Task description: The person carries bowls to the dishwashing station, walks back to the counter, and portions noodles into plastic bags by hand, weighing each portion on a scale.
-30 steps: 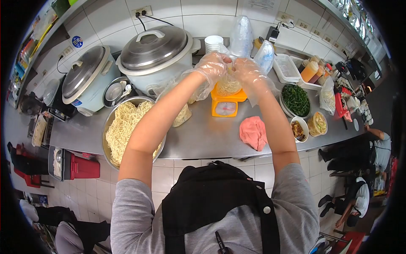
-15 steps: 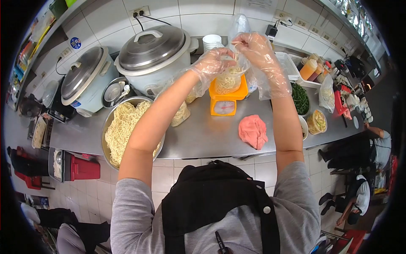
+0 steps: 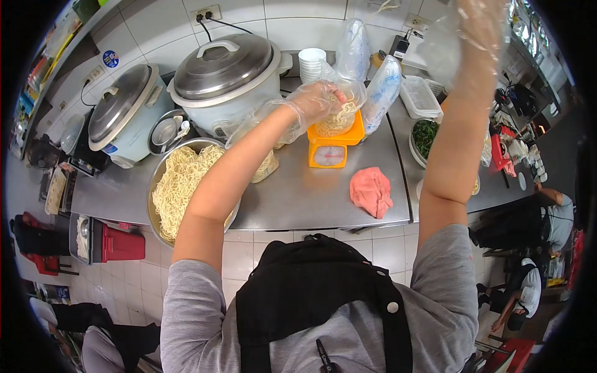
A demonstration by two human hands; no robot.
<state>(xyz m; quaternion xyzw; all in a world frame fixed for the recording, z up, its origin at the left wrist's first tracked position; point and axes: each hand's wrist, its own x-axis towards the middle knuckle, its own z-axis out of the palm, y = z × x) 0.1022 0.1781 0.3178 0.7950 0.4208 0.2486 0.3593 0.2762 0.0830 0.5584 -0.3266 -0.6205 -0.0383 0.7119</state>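
Observation:
A clear plastic bag of noodles (image 3: 336, 123) rests on the orange kitchen scale (image 3: 328, 155). My left hand (image 3: 319, 101), in a clear plastic glove, grips the bag's upper edge. High at the upper right, my gloved right hand (image 3: 480, 22) is raised and blurred; the frame's top edge cuts off its fingers. A few pale strands (image 3: 387, 6) show against the wall at the top. Under my left forearm stands a metal bowl heaped with noodles (image 3: 186, 186). Another bag of noodles (image 3: 266, 168) lies between bowl and scale.
Two large lidded cookers (image 3: 224, 68) stand at the back left. White cups (image 3: 312, 64) and plastic-wrapped stacks (image 3: 380, 93) are behind the scale. A pink cloth (image 3: 371, 191) lies front right of it. Chopped greens (image 3: 425, 138) sit farther right. Other people (image 3: 525, 292) are at the far right.
My right hand has left the bag and swung up and to the right. My left hand stays at the bag on the scale, slightly lower.

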